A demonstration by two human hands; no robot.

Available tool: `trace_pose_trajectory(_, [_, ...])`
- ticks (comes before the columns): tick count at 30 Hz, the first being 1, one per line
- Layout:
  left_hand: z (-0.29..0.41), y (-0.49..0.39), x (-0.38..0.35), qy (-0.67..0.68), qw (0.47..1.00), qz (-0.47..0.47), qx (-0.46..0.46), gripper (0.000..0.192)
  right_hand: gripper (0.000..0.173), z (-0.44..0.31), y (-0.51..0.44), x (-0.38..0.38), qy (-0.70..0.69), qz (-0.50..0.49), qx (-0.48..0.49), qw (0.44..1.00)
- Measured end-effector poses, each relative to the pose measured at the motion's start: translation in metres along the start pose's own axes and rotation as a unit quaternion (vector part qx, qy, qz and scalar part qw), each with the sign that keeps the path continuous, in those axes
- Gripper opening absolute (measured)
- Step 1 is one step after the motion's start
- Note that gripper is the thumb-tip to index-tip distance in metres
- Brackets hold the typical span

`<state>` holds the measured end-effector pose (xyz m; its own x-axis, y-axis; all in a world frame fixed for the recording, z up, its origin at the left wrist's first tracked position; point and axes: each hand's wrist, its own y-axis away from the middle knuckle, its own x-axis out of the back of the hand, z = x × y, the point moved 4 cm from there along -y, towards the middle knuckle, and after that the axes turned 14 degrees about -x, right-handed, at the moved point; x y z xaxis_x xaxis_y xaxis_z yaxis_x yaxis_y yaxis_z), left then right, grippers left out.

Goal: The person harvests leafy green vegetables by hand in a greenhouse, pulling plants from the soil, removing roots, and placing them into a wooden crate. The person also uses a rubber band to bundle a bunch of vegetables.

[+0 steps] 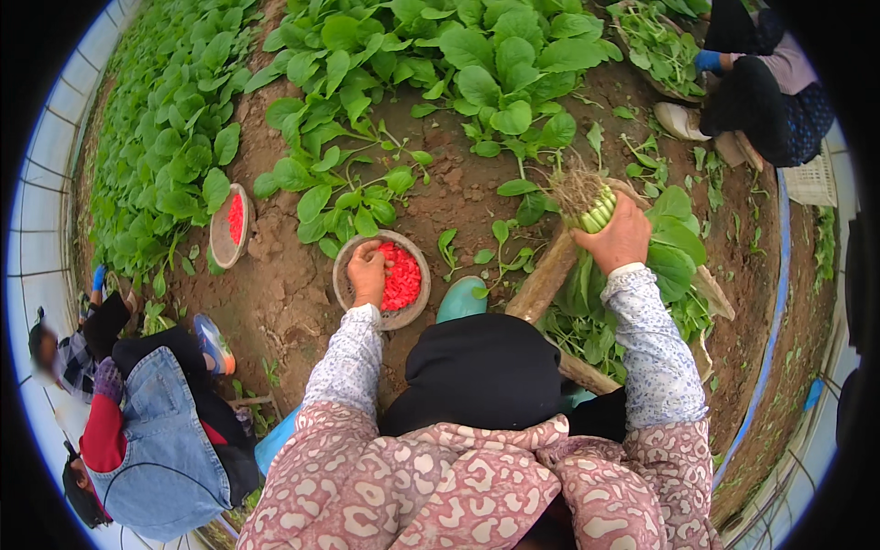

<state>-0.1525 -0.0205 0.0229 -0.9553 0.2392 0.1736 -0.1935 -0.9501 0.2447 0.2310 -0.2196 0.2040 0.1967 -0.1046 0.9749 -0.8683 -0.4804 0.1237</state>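
My right hand (621, 234) grips a bunch of leafy greens (597, 213) around its pale green stems. Its tangled roots point away from me, and the broad leaves hang down behind my fingers. To the left, my left hand (368, 271) reaches into a round bowl (342, 292), its fingers bent at the edge of a heap of small red pieces (404, 278). Whether a piece is between those fingertips is hidden. Below my right hand stands a basket (711, 294) with a thick wooden handle (546, 278), holding more loose greens (584, 337).
Growing greens (495, 75) stand ahead, with another dense bed (165, 130) at left. A second bowl (221, 251) of red pieces lies on the soil. People work at left (161, 447) and upper right (756, 103). A blue hose (770, 330) runs along the right.
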Motion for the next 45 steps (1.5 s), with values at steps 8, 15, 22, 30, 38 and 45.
trace_pose_trajectory(8, [0.102, 0.002, -0.064, 0.021, 0.99, -0.133, -0.033, 0.01, 0.081, -0.006, -0.001, 0.005, 0.002, -0.028, -0.009, 1.0])
trace_pose_trajectory(15, [0.047, 0.004, -0.009, -0.235, 0.96, -0.135, -0.066, 0.015, 0.082, -0.003, -0.001, 0.007, -0.001, -0.039, -0.008, 0.999])
trace_pose_trajectory(22, [0.106, 0.004, -0.083, 0.031, 0.97, -0.231, -0.067, 0.014, 0.082, -0.009, -0.001, 0.01, -0.011, -0.025, -0.003, 1.0])
trace_pose_trajectory(30, [0.165, 0.051, -0.238, 0.122, 0.807, -0.55, -0.177, 0.01, 0.085, -0.004, -0.002, 0.006, -0.023, -0.047, 0.003, 0.999])
trace_pose_trajectory(38, [0.176, 0.056, -0.25, -0.012, 0.829, -0.498, -0.255, 0.011, 0.084, -0.006, 0.001, 0.002, -0.022, -0.024, 0.009, 0.999])
trace_pose_trajectory(45, [0.258, 0.033, -0.264, -0.008, 0.8, -0.394, -0.451, 0.017, 0.078, -0.007, 0.0, 0.007, -0.022, -0.04, 0.003, 0.999])
